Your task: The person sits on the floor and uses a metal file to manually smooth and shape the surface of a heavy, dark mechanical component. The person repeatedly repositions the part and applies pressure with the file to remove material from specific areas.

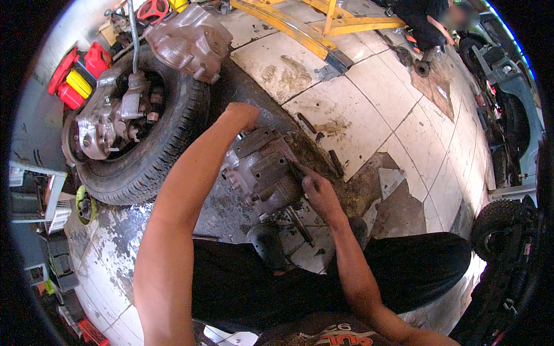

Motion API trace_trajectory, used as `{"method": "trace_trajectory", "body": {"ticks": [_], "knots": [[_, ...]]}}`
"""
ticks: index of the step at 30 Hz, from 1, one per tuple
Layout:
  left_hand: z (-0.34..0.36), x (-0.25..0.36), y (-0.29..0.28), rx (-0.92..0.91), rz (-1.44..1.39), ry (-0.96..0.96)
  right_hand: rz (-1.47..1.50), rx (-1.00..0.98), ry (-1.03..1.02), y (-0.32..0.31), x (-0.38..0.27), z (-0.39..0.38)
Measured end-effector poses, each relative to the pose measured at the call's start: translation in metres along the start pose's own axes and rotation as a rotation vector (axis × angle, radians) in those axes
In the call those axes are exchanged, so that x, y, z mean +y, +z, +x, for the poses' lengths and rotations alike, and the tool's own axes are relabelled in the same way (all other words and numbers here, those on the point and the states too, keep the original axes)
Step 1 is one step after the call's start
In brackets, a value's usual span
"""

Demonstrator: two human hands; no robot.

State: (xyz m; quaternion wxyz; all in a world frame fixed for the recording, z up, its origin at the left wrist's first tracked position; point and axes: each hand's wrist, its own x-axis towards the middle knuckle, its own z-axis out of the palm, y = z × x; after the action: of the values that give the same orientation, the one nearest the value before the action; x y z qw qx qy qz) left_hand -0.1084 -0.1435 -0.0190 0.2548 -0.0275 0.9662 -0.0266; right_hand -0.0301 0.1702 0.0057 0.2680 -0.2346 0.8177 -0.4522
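A grimy metal gearbox housing [262, 170] stands on the dark floor in front of me, with bolt holes on its upper face and a shaft [299, 228] sticking out toward me. Curled at its far left corner is my left hand [241, 117]; whatever its fingers hold is hidden. My right hand [318, 193] is at the housing's right side, its fingers bent and the forefinger reaching along the edge. Something thin may be in that grip, too small to make out.
A tyre [144, 167] lies at left, bearing a metal casting [112, 118] and a large cover [193, 43]. Yellow stand legs [283, 26] cross the far tiles. Dark metal strips [336, 163] lie right of the housing. Another person [427, 23] is at far right.
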Motion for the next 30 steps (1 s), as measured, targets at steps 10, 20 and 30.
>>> {"method": "trace_trajectory", "body": {"ticks": [10, 20, 30], "knots": [[-0.011, 0.009, -0.018, -0.015, 0.001, 0.031, -0.156, -0.066, 0.058, 0.003, -0.017, 0.027], [-0.005, 0.022, -0.025, 0.016, 0.007, 0.034, -0.113, -0.060, -0.047, 0.012, 0.000, 0.065], [-0.024, 0.003, -0.029, 0.355, -0.030, 0.080, -0.112, -0.149, 0.103, -0.002, -0.010, 0.030]]}}
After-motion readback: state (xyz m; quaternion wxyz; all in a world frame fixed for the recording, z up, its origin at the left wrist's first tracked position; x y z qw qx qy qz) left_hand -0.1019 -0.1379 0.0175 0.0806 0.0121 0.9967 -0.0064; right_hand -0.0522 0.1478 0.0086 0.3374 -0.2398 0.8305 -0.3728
